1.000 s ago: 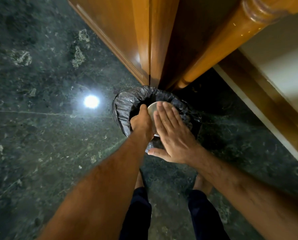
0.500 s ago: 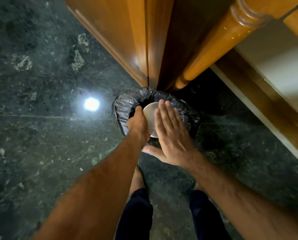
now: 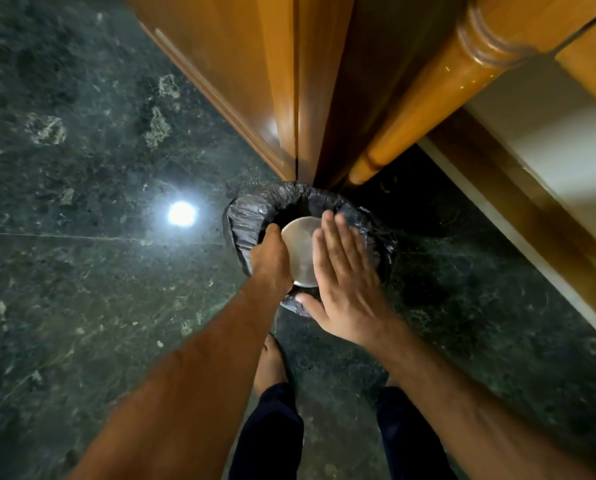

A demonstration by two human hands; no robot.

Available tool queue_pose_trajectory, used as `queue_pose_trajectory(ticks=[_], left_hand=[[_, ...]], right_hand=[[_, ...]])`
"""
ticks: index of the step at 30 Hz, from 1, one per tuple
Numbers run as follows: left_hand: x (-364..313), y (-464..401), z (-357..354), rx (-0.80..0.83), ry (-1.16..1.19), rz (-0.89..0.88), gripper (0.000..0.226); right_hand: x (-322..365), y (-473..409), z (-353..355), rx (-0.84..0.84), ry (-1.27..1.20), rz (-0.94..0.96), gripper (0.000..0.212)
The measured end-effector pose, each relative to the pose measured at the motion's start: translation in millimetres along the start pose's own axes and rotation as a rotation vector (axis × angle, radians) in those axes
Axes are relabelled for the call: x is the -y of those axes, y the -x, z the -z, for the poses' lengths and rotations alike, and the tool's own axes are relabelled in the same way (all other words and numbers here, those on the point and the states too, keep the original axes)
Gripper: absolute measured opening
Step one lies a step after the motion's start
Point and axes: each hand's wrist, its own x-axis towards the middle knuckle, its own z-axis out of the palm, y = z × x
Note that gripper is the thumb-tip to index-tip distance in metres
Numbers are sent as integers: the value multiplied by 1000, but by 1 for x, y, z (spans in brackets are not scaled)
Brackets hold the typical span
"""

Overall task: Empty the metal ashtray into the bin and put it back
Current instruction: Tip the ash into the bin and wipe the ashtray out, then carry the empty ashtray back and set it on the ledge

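The round metal ashtray (image 3: 301, 249) is held upside down over the bin (image 3: 251, 216), a small floor bin lined with a black plastic bag. Its pale, shiny underside faces me. My left hand (image 3: 270, 261) grips the ashtray's left rim. My right hand (image 3: 341, 278) is flat with fingers stretched out, lying over the right part of the ashtray's base; its fingertips are blurred. The inside of the ashtray and the bin's contents are hidden.
The bin stands on a dark green marble floor (image 3: 82, 306) against a wooden cabinet corner (image 3: 289, 98). A turned wooden post (image 3: 428, 105) and a wooden frame (image 3: 518, 202) run to the right. My bare feet (image 3: 270, 365) stand just behind the bin. A lamp reflection (image 3: 181, 213) glares left.
My right hand has shifted slightly right and up along the ashtray's base, showing more of the metal. The left hand keeps its grip over the bin.
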Motion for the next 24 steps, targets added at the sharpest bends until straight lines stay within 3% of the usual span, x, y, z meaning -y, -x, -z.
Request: queue_pose_trajectory(ticks=[1, 2, 4, 6, 9, 11, 13, 16, 17, 19, 24], left_hand=[[1, 2, -1, 19, 18, 6, 51], [2, 5, -3, 41, 50, 8, 51], [2, 12, -4, 75, 76, 8, 45], [1, 14, -2, 114, 98, 37, 47], [-6, 15, 2, 99, 72, -22, 49], [-13, 23, 1, 64, -8, -75, 44], [-21, 34, 2, 83, -44, -165, 35], [-28, 47, 12, 248, -182, -444, 33], [-29, 49, 16, 270, -218, -505, 29], [-37, 66, 20, 304, -96, -479, 21], [-54, 136, 38, 378, 111, -506, 28]], right_hand=[[2, -5, 2, -65, -3, 37, 110], [1, -8, 2, 8, 37, 72, 121], [-4, -10, 1, 387, 158, 94, 150], [-8, -15, 1, 499, 216, 118, 155], [-7, -19, 8, 367, 162, 64, 149], [-6, -18, 13, 295, -61, -179, 148], [-11, -20, 24, 272, -473, -519, 137], [-26, -22, 47, 332, -1030, -829, 75], [-30, -20, 51, 316, -1125, -864, 57], [-31, -17, 62, 198, -1165, -852, 42], [-1, -12, 113, -73, -1179, -649, 71]])
